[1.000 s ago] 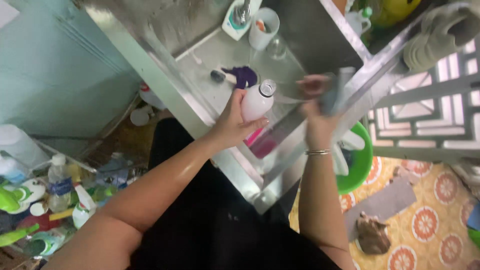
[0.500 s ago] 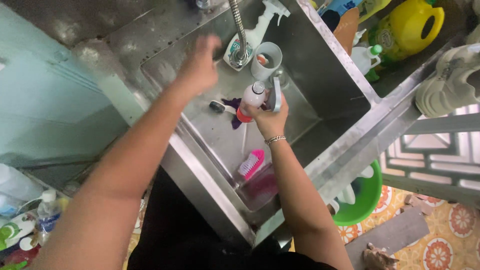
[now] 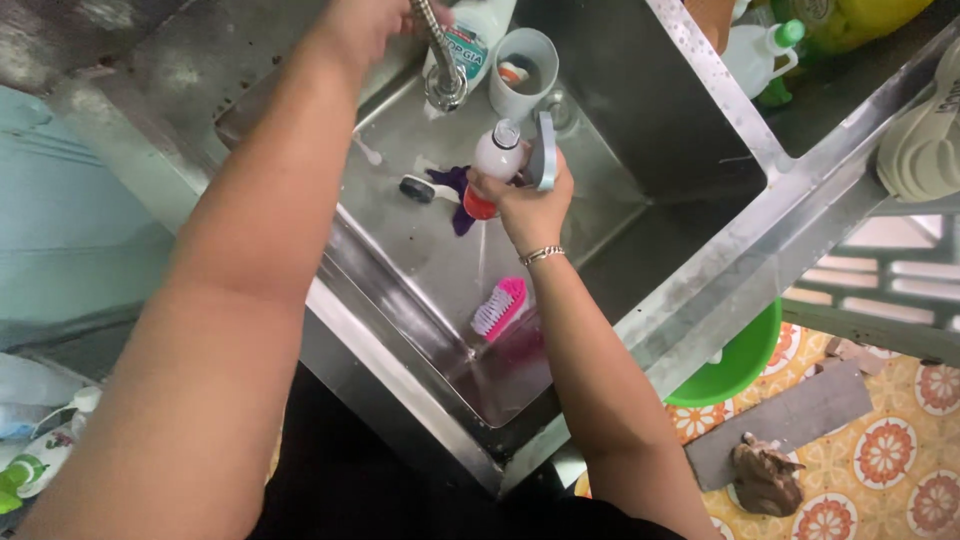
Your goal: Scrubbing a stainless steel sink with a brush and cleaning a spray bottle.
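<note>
bottle held over the steel sink

a deep stainless-steel sink (image 3: 690, 130) fills most of the view, its rim running down to a patterned orange-and-white tiled floor (image 3: 880, 460) at the right. a green plastic basin (image 3: 735, 365) sits under the sink's outer edge. the left hand (image 3: 375, 20) reaches up to the flexible metal tap hose (image 3: 435, 45) at the top edge of the frame; its fingers are cut off by the frame, so i cannot tell how it is closed. the right hand (image 3: 525, 200), with a thin bracelet at the wrist, is wrapped around a small white plastic bottle with a red base (image 3: 495, 165), holding it tilted above the sink floor, just below the tap, and it also grips a grey lid (image 3: 545, 150) beside the bottle's neck. a white cup (image 3: 525, 70) stands behind the tap. on the sink floor lie a pink scrubbing brush (image 3: 500, 305), near the front wall, and a purple cloth (image 3: 452, 195) just behind the bottle.
</note>
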